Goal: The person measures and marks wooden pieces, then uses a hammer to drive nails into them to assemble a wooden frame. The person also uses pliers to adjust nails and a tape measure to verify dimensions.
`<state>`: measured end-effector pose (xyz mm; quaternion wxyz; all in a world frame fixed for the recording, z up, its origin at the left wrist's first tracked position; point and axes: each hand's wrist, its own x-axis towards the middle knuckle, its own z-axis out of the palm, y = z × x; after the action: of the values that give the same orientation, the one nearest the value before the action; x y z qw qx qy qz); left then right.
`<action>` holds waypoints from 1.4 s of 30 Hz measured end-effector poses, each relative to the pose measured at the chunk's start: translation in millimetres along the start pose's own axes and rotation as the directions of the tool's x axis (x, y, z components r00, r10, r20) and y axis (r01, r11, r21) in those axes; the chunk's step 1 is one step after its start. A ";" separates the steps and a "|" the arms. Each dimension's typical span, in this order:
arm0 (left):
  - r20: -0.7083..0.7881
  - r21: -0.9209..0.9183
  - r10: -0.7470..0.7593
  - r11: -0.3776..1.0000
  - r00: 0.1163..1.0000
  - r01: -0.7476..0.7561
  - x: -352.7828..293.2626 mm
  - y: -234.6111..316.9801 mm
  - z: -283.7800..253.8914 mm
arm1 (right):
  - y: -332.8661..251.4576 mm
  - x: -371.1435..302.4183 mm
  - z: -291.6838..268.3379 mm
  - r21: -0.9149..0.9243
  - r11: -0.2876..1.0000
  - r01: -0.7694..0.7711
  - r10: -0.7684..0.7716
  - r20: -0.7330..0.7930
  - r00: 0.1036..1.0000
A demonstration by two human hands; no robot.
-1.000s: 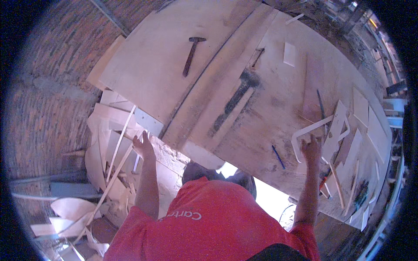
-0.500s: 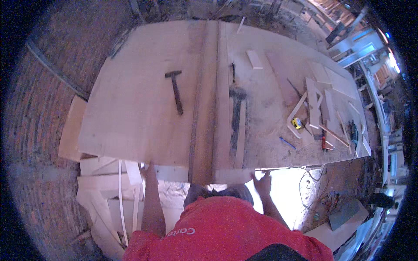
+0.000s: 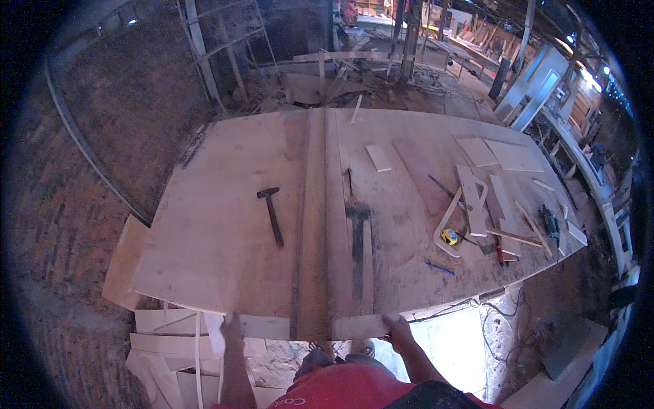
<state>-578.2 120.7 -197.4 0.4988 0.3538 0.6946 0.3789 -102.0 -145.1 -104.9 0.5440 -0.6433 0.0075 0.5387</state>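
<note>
Both hands are at the near edge of a wide wooden worktop. My left hand (image 3: 232,327) closes over the left end of a pale wooden board (image 3: 266,326) along that edge. At the board's other end, my right hand (image 3: 398,330) grips it with the thumb side uppermost; some fingers are hidden. A long brown wooden strip (image 3: 314,225) runs away from me between the hands, across the worktop (image 3: 204,259). Left of the strip lies a hammer (image 3: 272,215), touched by neither hand.
On the right lie a yellow tape measure (image 3: 449,236), a blue pen (image 3: 440,268), a red-handled tool (image 3: 499,253), a dark green tool (image 3: 549,222) and several wood offcuts (image 3: 471,201). Scrap boards (image 3: 170,344) lean below at left. Cables (image 3: 504,320) trail on the floor at right.
The view has tilted up, so the worktop sits lower and more of the workshop beyond shows. Both hands stay at the board's ends; the right hand's fingers look closer in against it.
</note>
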 end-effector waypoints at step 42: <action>0.028 -0.078 -0.212 0.974 0.977 0.214 -152.0 52.2 1.7 | 16.7 -21.0 54.1 -0.599 -0.185 0.779 -0.280 0.792 0.543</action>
<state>-532.3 13.0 -87.2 0.5572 0.2606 0.7078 0.3473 -157.8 -125.8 -92.4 0.1584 -0.6333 -0.7245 0.2213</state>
